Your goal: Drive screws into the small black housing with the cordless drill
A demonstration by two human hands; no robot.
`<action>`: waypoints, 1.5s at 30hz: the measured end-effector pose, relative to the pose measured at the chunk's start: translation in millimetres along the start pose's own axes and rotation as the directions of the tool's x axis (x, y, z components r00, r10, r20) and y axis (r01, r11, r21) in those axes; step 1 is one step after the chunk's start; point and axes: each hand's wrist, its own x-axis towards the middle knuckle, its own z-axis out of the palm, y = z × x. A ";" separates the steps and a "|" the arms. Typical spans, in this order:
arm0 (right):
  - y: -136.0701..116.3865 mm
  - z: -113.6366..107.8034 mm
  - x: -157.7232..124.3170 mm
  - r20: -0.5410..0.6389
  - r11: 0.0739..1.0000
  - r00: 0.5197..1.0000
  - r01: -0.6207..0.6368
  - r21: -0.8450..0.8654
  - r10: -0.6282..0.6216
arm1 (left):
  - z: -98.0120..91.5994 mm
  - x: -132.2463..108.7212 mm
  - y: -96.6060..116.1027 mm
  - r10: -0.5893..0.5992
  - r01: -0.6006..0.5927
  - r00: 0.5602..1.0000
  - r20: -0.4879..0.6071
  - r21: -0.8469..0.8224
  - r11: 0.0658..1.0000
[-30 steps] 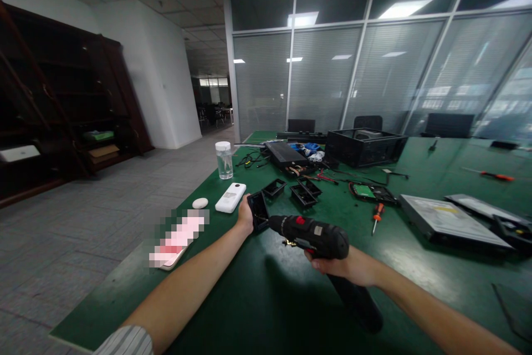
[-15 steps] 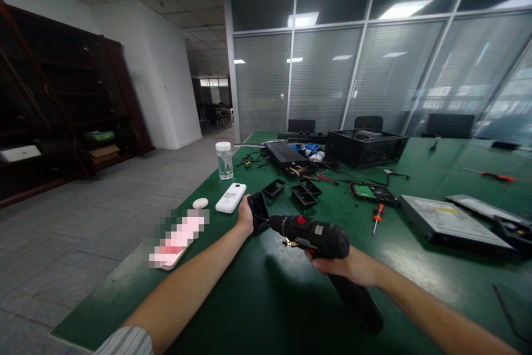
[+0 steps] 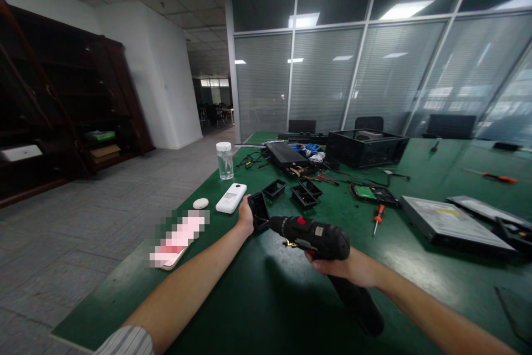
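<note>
My left hand [image 3: 246,217] grips a black box-like frame [image 3: 260,212] by its left side, its open face tilted toward me and to the right. My right hand [image 3: 338,266] is wrapped round the handle of a black cordless drill [image 3: 312,236] with red accents. The drill's chuck points left into the frame; where the bit ends inside is too dark to make out. Small brass-coloured pieces [image 3: 290,243] lie on the table, partly behind the drill. Just beyond the held frame lie similar black frames [image 3: 304,196].
On the green table [image 3: 233,310] at left are a white device [image 3: 231,198], a jar [image 3: 225,161] and a blurred pink phone [image 3: 178,244]. An orange screwdriver [image 3: 378,213], flat metal drives [image 3: 453,222] and a circuit board [image 3: 366,192] lie right. A black case [image 3: 366,147] stands behind.
</note>
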 end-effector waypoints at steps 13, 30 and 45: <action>6.0 0.4 2.3 0.005 0.999 1.000 -0.020 0.036 0.020 | -1.4 2.0 -1.2 -0.015 0.015 1.000 -0.006 0.020 1.000; 2.3 -0.6 0.4 -0.019 0.999 1.000 0.018 -0.043 -0.018 | 0.1 0.4 0.0 -0.007 0.007 1.000 -0.007 -0.013 1.000; -4.0 0.0 2.3 0.018 0.999 1.000 0.023 -0.031 -0.022 | 0.4 0.3 0.3 -0.011 0.011 1.000 -0.013 -0.004 1.000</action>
